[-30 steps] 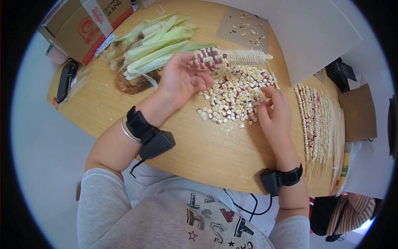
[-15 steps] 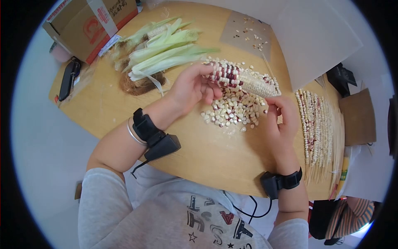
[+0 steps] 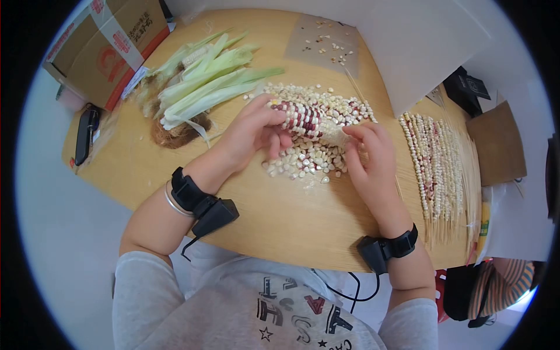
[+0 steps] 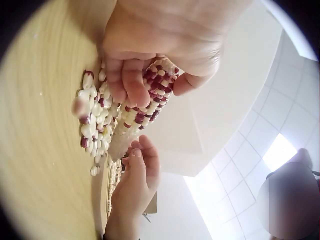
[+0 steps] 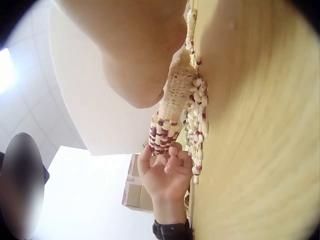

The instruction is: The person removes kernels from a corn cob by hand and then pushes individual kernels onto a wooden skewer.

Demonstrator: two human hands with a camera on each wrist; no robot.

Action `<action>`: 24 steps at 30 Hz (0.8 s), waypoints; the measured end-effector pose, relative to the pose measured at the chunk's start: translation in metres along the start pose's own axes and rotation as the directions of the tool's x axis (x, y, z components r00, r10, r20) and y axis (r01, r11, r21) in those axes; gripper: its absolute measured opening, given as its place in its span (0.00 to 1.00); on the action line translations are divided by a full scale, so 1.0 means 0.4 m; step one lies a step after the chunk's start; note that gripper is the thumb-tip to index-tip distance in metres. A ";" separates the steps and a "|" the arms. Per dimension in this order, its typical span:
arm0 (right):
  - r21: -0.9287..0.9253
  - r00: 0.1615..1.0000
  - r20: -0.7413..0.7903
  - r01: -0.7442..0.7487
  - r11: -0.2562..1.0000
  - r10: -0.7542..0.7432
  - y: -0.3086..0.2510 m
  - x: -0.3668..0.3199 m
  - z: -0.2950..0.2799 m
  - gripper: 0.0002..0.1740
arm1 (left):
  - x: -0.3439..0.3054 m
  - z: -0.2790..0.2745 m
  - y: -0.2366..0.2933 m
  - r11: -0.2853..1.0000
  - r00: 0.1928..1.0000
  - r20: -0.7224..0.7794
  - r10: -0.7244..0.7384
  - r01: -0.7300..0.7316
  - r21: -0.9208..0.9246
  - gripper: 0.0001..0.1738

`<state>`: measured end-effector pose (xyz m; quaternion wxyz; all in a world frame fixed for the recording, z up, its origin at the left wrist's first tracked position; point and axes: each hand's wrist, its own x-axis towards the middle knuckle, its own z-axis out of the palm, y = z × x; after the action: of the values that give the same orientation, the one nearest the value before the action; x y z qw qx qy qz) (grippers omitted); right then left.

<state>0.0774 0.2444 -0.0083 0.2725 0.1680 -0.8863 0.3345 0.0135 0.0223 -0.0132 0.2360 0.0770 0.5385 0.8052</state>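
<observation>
My left hand (image 3: 248, 131) grips a corn cob (image 3: 303, 119) by the end that still carries white and dark red kernels. Its other end is bare and pale, and points toward my right hand (image 3: 373, 160). The thumb and fingers of that hand are bent around the bare tip. Below the cob lies a heap of loose kernels (image 3: 309, 156), white with some dark red. In the right wrist view, the stripped part of the cob (image 5: 176, 92) shows empty sockets, and the right fingertips are hidden.
Green corn husks (image 3: 221, 87) with brown silk lie at the back left, near a cardboard box (image 3: 102, 52). Rows of kernels threaded on sticks (image 3: 434, 169) lie at the right. A grey sheet (image 3: 321, 44) with scattered bits is at the back. White panels (image 3: 426, 52) stand behind the table.
The cob has come down toward me over the heap, its bare end tilting toward the right hand. The right hand has risen from the kernels to that bare end.
</observation>
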 end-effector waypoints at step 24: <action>-0.054 0.982 0.188 -0.022 0.998 0.031 0.010 -0.011 0.013 0.25 | -0.015 0.006 0.007 0.983 0.984 0.178 -0.033 0.000 0.186 0.22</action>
<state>0.0771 0.2444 -0.0163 0.1870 0.1801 -0.9186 0.2979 0.0189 0.0205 -0.0089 0.2822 0.1666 0.5882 0.7393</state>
